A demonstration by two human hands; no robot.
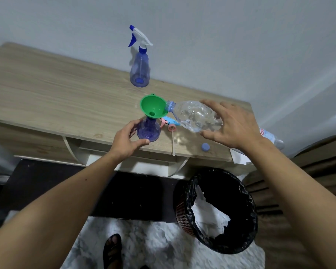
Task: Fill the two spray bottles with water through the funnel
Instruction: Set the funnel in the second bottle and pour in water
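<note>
Pouring under way near tabletop (47, 90) front edge: right hand (235, 125) grips tilted water bottle (194, 115) at green funnel (152, 108); left hand (127, 140) clasps open spray bottle (148, 131). Second spray bottle (139, 70), back edge, capped, looks empty.

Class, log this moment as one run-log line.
left hand: steadies near spray bottle | right hand: tips water bottle into funnel | far spray bottle: capped

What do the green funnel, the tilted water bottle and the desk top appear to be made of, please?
Green funnel: opaque plastic with a smooth, slightly glossy look and uniform colour.
Water bottle: thin clear plastic; it is see-through and ribbed.
Desk top: matte wood-grain surface, probably laminate rather than solid wood, though the view leaves that open.
</note>
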